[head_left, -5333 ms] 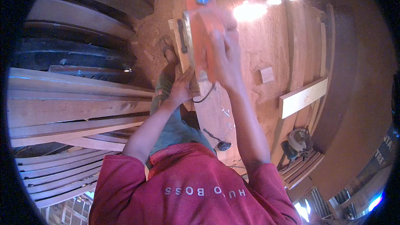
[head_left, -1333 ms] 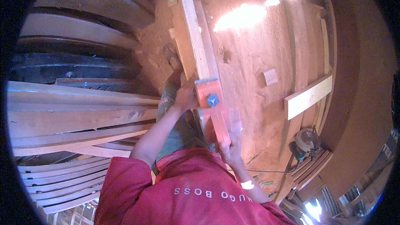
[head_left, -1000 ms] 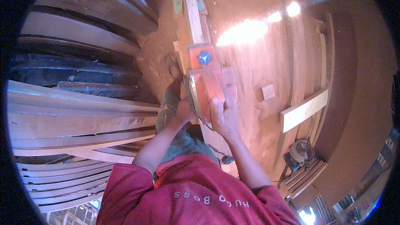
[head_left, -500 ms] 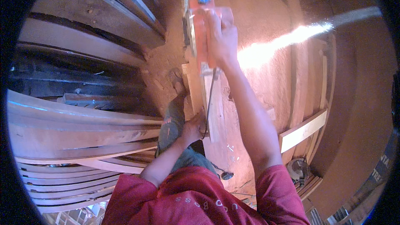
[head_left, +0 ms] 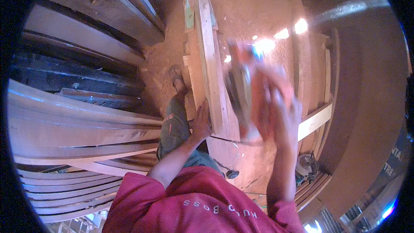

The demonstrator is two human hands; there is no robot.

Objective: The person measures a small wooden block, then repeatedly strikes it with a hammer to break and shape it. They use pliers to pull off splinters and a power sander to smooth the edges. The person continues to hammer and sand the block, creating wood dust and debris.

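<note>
My right hand (head_left: 282, 110) grips the handle of an orange electric hand planer (head_left: 258, 99), blurred by motion. The planer is held off to the right of a long wooden board (head_left: 208, 51), apart from it. My left hand (head_left: 201, 122) lies with fingers stretched out against the left side of the board's near end. A dark power cord (head_left: 224, 139) runs from the planer's rear toward that hand. The board points away from me, and its far end lies by pale green-faced pieces (head_left: 189, 8).
Stacked planks (head_left: 86, 138) crowd the left side. Sawdust covers the floor (head_left: 246, 0). A light-coloured plank (head_left: 315, 123) and a power tool (head_left: 305, 166) lie at the right. A small dark round object (head_left: 232, 174) sits near my body. Bright sunlight patches (head_left: 300, 26) fall at the upper right.
The planer has left the board's far end and swung right and back toward me, uncovering the board. My left hand has shifted slightly, its fingers now straighter along the board.
</note>
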